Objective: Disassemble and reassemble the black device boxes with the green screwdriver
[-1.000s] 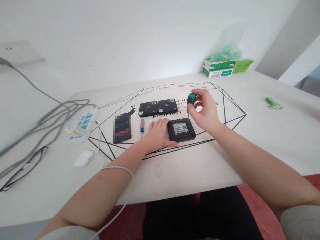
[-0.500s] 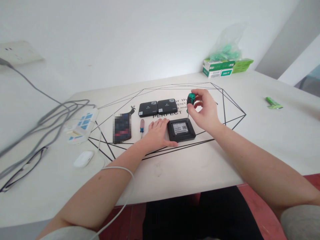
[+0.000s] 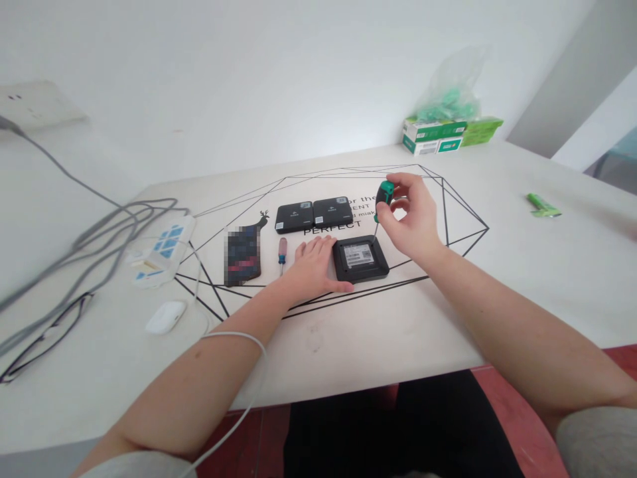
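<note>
R hand (image 3: 411, 222) shifted w/ screwdriver (image 3: 383, 196) atop device (image 3: 361, 257).

My arms are bare from the short grey sleeves at my shoulders down to my left hand (image 3: 313, 269) and right hand (image 3: 411, 222). No rings, watch or gloves. At six o'clock, dark trousers cover my lap.

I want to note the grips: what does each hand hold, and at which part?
The right hand holds the green screwdriver by its handle. The left hand holds nothing; it rests against the black device.
</note>
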`<action>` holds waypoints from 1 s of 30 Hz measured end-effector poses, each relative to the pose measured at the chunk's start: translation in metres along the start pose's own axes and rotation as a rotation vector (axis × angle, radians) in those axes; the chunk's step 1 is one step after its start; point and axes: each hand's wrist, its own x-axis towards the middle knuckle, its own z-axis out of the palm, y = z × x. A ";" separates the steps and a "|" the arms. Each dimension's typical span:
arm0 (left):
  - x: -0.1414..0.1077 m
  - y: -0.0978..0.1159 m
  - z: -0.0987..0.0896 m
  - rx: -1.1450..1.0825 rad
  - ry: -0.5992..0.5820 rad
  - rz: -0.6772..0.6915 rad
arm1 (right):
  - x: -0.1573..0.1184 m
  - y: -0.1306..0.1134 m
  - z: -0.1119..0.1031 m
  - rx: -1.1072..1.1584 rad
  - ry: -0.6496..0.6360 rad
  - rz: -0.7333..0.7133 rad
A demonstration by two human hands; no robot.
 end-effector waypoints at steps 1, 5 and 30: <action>0.000 0.000 0.000 -0.001 0.000 0.001 | 0.000 0.000 0.000 0.005 0.001 0.000; 0.000 0.001 0.000 0.006 -0.010 -0.008 | -0.002 0.000 0.002 0.013 -0.028 0.018; 0.000 0.001 0.000 0.018 -0.009 -0.015 | -0.002 -0.003 0.002 0.001 -0.044 -0.011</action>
